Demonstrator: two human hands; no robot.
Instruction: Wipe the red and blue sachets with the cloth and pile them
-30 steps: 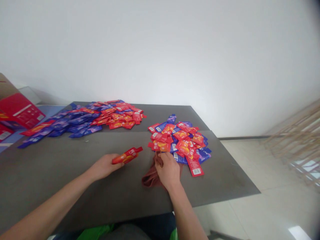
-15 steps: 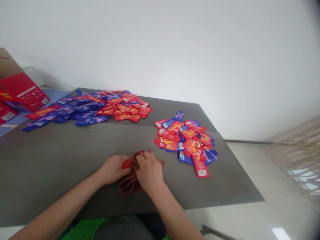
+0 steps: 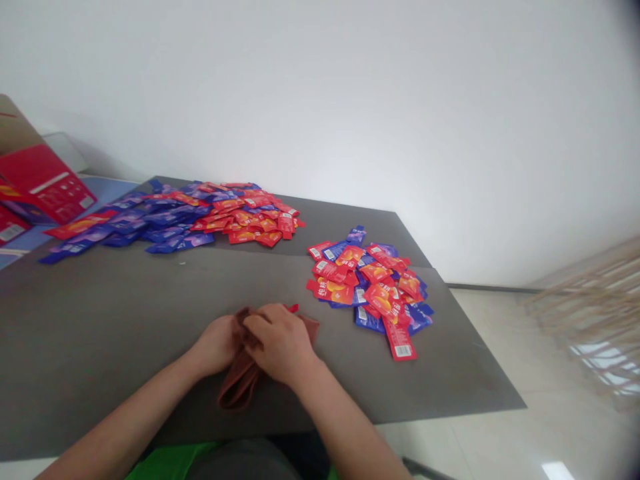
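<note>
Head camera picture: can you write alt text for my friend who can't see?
A person's right hand holds a brown cloth against their left hand over a grey table, a red tip poking out. Beyond lie two piles of red and blue packets.

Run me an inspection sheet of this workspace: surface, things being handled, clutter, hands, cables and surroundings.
Surface: grey table with a seam running across it.
Things handled: folded brown cloth between the hands; a small red tip shows beside it, the rest hidden.
Clutter: mixed red and blue packets in a far-left heap and a smaller right heap; one tiny pale scrap.
Left hand: at the cloth, fingers mostly hidden.
Right hand: over the cloth, fingers curled onto it.
Cables: nothing seen.
Surroundings: white wall behind, red carton at left, blurred slatted rack at right.
</note>
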